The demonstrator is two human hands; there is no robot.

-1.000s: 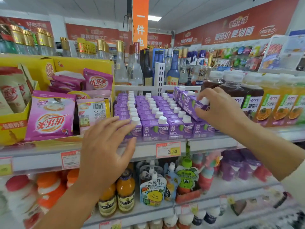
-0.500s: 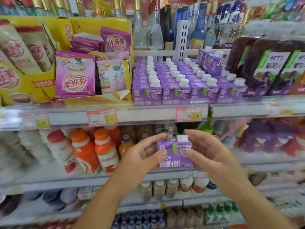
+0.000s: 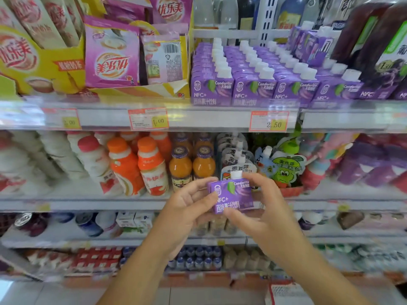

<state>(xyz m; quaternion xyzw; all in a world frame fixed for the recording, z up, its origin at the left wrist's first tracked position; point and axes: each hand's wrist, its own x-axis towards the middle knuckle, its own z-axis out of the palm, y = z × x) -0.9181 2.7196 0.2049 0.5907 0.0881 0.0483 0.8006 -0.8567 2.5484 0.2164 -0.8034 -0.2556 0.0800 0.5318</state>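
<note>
A small purple juice carton [image 3: 230, 195] with a white cap is held upright in front of the shelves, its label facing me. My left hand [image 3: 187, 208] grips its left side with thumb and fingers. My right hand [image 3: 264, 208] holds its right side, fingers over the top edge and thumb under the bottom. Rows of the same purple cartons [image 3: 253, 73] fill the upper shelf [image 3: 209, 117], with a few more stacked on top at the back right.
Pink and yellow milk-tea packets [image 3: 112, 56] stand left of the cartons. Dark juice bottles [image 3: 378, 40] stand at the right. Below are orange and white drink bottles [image 3: 136, 166], juice pouches [image 3: 284, 166] and lower shelves of cans and small bottles. Floor shows at the bottom.
My right hand took a carton from the stack at the shelf's back right and brought it down; my left hand left the shelf front and joined it. The view tilted downward.
</note>
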